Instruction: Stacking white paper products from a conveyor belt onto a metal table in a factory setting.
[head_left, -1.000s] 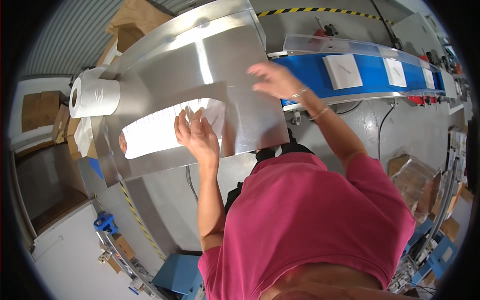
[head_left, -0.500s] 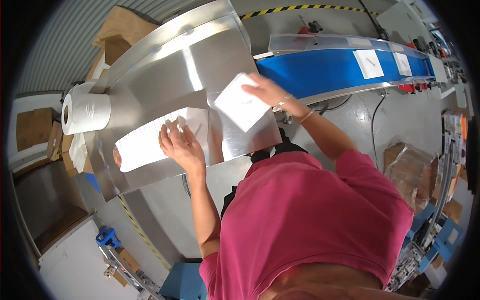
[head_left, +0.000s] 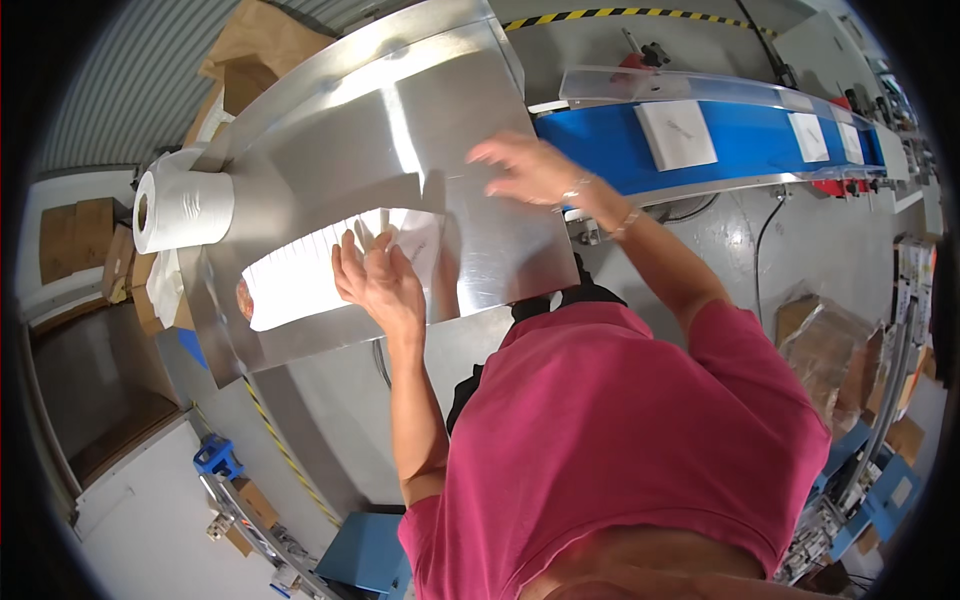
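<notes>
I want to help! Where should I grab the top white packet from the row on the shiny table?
Probably by the top packet's right end, coming from the right. The left hand rests on the row of white packets beside it, and that end faces bare steel table, so fingers could slide underneath.

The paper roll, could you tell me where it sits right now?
In the head view, the white paper roll lies at the steel table's left edge, left of the left hand.

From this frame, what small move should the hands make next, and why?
Probably the left hand lifts the top sheet off the white stack it rests on and passes it toward the right hand. The right hand hovers empty over the steel table near the blue conveyor, where single white sheets already lie spaced apart.
</notes>
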